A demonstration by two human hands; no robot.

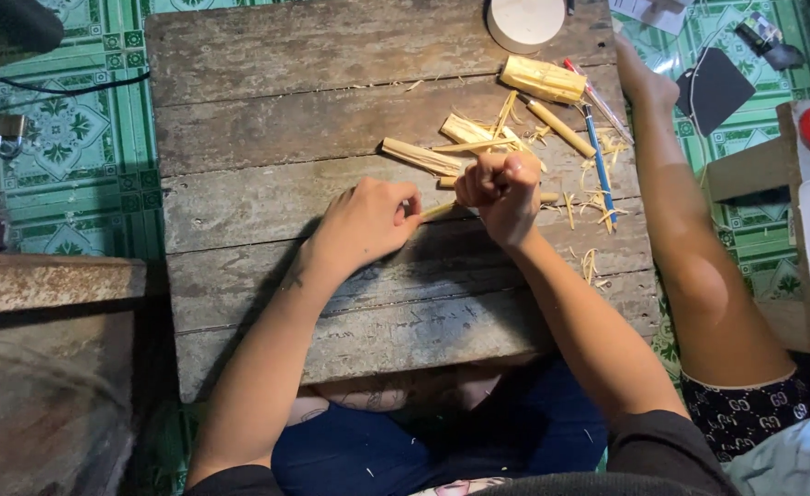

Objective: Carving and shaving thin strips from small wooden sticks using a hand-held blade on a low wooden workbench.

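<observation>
My left hand rests on the worn wooden table and pinches one end of a thin pale wood stick. My right hand is clenched in a fist over the other part of that stick; whatever tool it may grip is hidden inside the fist. Just beyond my hands lie split pale wood pieces and a thicker block, with loose shavings scattered to the right.
A blue pencil, a red pen and a round white lid lie at the table's far right. Another person's bare leg runs along the right edge. Green patterned floor tiles surround the table; a padlock lies at left.
</observation>
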